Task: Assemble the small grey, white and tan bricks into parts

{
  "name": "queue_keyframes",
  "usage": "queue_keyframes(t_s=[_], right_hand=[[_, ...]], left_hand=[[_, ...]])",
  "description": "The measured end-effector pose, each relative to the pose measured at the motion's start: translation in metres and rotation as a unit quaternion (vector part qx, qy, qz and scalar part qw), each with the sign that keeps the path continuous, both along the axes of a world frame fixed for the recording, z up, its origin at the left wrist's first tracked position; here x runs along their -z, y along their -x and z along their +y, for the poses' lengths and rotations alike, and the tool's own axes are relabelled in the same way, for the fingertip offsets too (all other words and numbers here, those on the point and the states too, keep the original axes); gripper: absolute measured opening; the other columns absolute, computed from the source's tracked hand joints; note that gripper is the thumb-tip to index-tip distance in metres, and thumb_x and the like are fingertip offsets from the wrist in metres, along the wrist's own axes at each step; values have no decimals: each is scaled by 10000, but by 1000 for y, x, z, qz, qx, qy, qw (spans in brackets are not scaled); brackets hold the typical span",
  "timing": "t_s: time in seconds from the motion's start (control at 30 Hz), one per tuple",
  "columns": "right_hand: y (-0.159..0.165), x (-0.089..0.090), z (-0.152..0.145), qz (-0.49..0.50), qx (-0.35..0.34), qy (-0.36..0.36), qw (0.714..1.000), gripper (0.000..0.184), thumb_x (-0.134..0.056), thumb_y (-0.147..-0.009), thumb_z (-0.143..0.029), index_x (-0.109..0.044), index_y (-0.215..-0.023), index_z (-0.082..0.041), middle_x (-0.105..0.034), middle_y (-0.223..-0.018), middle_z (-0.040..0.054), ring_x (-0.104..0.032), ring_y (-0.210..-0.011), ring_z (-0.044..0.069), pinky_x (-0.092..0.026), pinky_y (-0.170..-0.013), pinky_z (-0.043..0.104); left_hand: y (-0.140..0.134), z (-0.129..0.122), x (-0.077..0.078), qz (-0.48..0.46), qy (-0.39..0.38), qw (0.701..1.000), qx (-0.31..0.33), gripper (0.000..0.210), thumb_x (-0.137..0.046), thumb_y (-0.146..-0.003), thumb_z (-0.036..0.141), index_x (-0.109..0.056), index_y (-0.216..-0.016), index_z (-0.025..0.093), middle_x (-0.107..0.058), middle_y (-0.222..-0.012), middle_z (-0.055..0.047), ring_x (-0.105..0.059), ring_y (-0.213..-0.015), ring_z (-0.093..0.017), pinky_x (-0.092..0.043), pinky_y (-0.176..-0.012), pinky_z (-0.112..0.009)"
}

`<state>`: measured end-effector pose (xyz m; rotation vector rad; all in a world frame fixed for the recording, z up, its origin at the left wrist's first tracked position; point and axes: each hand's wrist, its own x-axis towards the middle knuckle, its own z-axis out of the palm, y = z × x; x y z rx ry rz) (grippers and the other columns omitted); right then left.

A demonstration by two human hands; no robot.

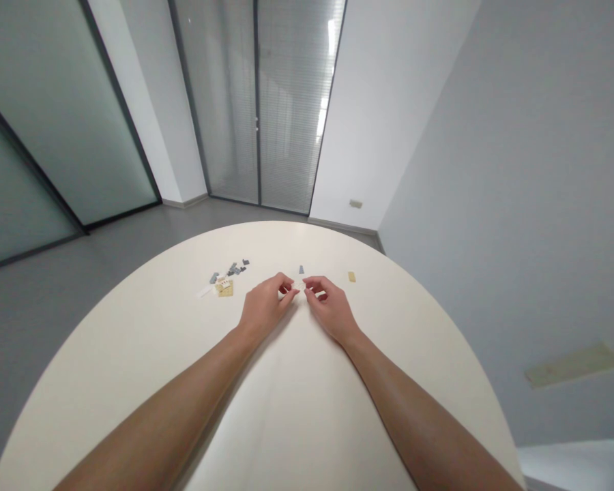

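Note:
My left hand (269, 301) and my right hand (331, 305) meet over the middle of the white round table (307, 409), fingertips almost touching. Both have thumb and fingers curled in a pinch. A small pale piece (298, 285) shows faintly between the fingertips; it blends with the tabletop and its shape cannot be made out. Just beyond the fingers lies a small grey toy building piece (301, 269). To the right of my right hand is a flat tan piece (352, 276), apart from it.
Left of my left hand lies a loose group of toy bricks: a tan plate (226, 289), a white strip (205, 291) and several dark grey pieces (234, 269). Past the table's rounded far edge stand glass panels (286, 102) and a grey wall (532, 204).

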<state>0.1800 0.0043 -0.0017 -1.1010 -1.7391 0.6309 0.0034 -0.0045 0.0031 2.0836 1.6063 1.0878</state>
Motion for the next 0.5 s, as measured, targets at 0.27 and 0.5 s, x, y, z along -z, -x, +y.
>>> queue_keyframes(t_s=[0.27,0.5], right_hand=[[-1,1,1,7,-1,4,1000,231,-598,-866,-269,-650,-1081,-205,-720,-971,49,-661,-823,168,-520,-691,289],[-2,3,2,14,6,2,1000,224,-615,-863,-293,-649,-1065,-204,-720,-961,53,-664,-813,174,-523,-680,293]], left_hand=[[0,0,0,2,1,1000,22,133,-587,-920,363,-636,-974,252,-741,-929,8,-683,-809,-170,-471,-701,-275],[0,0,0,11,2,1000,24,141,-549,-944,333,-631,-1036,263,-750,-981,7,-693,-809,-171,-466,-710,-276]])
